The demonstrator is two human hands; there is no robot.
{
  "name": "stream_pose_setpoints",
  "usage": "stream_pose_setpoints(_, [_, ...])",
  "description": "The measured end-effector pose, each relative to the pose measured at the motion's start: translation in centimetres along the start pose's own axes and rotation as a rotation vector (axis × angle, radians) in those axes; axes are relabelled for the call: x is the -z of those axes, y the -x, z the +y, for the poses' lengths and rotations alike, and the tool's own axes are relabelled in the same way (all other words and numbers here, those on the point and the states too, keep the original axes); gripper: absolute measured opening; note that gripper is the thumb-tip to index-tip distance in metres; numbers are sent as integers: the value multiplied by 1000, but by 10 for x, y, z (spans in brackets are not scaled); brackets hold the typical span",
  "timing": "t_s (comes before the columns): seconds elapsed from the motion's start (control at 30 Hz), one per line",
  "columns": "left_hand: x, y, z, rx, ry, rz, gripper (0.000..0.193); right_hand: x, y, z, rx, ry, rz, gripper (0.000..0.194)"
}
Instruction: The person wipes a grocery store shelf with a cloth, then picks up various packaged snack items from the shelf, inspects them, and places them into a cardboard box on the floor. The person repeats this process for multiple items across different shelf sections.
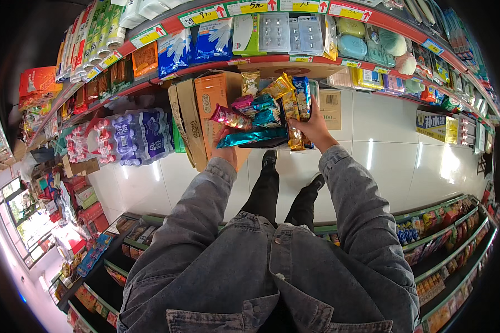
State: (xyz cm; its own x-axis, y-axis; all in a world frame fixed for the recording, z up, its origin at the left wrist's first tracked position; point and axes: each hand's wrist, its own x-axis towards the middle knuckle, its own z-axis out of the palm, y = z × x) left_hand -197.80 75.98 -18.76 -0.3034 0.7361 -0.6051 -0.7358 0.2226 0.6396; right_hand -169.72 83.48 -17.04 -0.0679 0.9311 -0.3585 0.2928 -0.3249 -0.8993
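Observation:
A dark container (271,144) heaped with snack packets is between my two hands in front of the shelving. My left hand (226,152) grips its left side beside a long teal packet (250,137); the fingers are partly hidden. My right hand (315,128) clasps the right side, thumb over a yellow packet (291,114) and fingers beside a blue packet (302,95). Pink packets (233,118), smaller teal packets (266,112) and a gold packet (250,83) lie in the heap.
An open cardboard box (187,120) with an orange panel stands left of the container. Shrink-wrapped bottles (125,137) are farther left. Shelves with price tags (254,6) curve overhead. A carton (330,109) and a yellow-and-black box (436,126) sit on the tiled floor (383,166). Low shelving (446,245) is behind.

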Motion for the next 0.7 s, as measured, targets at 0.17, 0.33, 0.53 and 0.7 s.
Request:
stream_pose_setpoints(0.17, [-8,8,3,49,210,147,29,-2,5,6,44,435,163,104])
stream_pose_setpoints(0.33, [-30,10,17,114,349,142,44,-4,11,26,90,402,280,93])
stream_pose_setpoints(0.53, [-35,17,33,124,366,147,54,-6,25,30,87,402,319,77])
stream_pose_setpoints(0.7, [-25,22,34,92,384,70,61,-1,26,42,130,324,324,63])
